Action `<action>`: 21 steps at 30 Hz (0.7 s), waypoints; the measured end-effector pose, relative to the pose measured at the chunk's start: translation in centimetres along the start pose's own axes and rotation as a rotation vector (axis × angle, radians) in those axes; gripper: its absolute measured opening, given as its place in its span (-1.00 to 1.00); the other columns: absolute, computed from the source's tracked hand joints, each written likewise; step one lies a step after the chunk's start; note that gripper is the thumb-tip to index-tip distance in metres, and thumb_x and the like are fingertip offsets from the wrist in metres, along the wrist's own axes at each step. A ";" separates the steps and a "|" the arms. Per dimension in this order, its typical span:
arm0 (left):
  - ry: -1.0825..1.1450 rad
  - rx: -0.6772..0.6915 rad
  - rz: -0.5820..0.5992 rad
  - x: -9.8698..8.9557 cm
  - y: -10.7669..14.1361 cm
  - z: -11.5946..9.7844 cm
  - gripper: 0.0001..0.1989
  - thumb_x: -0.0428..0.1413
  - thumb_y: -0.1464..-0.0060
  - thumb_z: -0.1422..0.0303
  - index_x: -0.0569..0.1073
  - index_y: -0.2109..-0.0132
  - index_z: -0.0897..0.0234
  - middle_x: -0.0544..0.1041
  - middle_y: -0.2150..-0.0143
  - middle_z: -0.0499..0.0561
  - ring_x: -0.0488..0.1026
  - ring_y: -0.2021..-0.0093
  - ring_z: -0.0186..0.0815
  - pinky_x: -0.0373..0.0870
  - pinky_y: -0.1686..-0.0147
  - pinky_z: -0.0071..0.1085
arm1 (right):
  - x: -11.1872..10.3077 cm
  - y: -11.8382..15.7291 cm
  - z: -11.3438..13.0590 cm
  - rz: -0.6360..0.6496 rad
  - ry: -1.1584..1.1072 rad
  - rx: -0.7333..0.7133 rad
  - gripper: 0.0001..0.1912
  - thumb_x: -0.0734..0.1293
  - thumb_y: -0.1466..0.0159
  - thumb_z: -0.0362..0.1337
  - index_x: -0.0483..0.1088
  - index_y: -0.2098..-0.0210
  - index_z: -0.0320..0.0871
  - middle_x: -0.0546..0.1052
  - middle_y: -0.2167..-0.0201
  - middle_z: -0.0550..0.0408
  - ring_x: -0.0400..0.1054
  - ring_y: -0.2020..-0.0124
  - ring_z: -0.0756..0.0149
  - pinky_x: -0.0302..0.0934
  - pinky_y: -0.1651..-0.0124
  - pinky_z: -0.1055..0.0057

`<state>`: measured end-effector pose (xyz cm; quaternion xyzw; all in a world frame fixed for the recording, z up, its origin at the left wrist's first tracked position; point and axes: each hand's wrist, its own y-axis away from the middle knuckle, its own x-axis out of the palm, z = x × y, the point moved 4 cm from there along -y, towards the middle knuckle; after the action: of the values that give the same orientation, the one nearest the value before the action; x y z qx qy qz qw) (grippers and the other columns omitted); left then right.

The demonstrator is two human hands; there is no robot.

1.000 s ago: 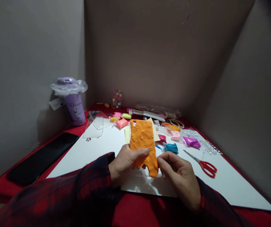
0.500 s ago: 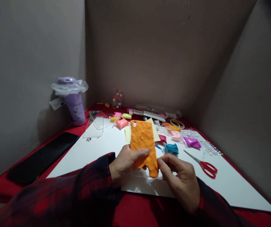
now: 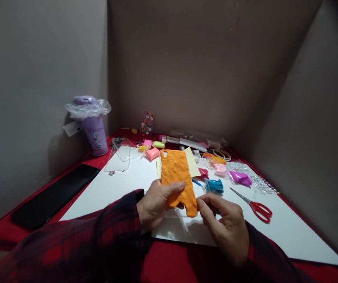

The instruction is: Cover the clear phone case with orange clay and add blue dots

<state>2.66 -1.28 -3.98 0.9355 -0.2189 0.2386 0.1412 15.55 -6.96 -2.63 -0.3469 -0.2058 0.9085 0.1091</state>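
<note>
A clear phone case spread with orange modelling clay (image 3: pixel 176 169) is held up over the white board. Its clay leaves a gap at the bottom edge, where clear plastic shows, and a small camera hole shows at the top left. My left hand (image 3: pixel 158 202) grips the case from the left, thumb flat across the clay and fingers mostly hidden behind. My right hand (image 3: pixel 224 222) is closed in a pinch, its thumb and forefinger tips at the lower right edge of the clay.
Red-handled scissors (image 3: pixel 258 208), a teal clay packet (image 3: pixel 214 185) and a purple clay packet (image 3: pixel 241 178) lie right. Two clear cases (image 3: pixel 118 155) lie left, beside a black phone (image 3: pixel 55 194). A purple tumbler (image 3: pixel 95 135) stands back left. A rhinestone sheet (image 3: pixel 264 184) lies far right.
The clay-covered case has tilted slightly, its top shifting left and its lower end rising a little. Both hands keep nearly the same hold and place.
</note>
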 end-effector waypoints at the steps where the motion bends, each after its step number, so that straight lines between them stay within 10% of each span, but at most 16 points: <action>1: 0.008 0.001 0.005 0.0 0.0 0.0 -0.75 0.17 0.12 0.36 0.45 0.25 0.41 0.49 0.36 0.10 0.41 0.40 -0.28 0.30 0.33 -0.34 | 0.0 0.0 0.1 -0.011 0.009 -0.020 -0.73 0.19 -0.23 -0.21 0.34 0.55 -0.15 0.34 0.65 0.14 0.15 0.62 0.38 0.03 0.52 0.43; 21: 0.055 0.024 -0.002 0.0 -0.1 0.1 -0.72 0.19 0.15 0.36 0.46 0.22 0.40 0.52 0.35 0.11 0.45 0.38 -0.24 0.32 0.28 -0.31 | 0.0 0.4 0.7 -0.059 0.071 -0.126 -0.76 0.18 -0.24 -0.25 0.34 0.53 -0.14 0.33 0.65 0.14 0.16 0.61 0.36 0.03 0.50 0.42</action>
<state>2.70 -1.25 -4.06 0.9304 -0.2112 0.2668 0.1364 15.11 -7.55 -2.36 -0.3787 -0.2689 0.8773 0.1208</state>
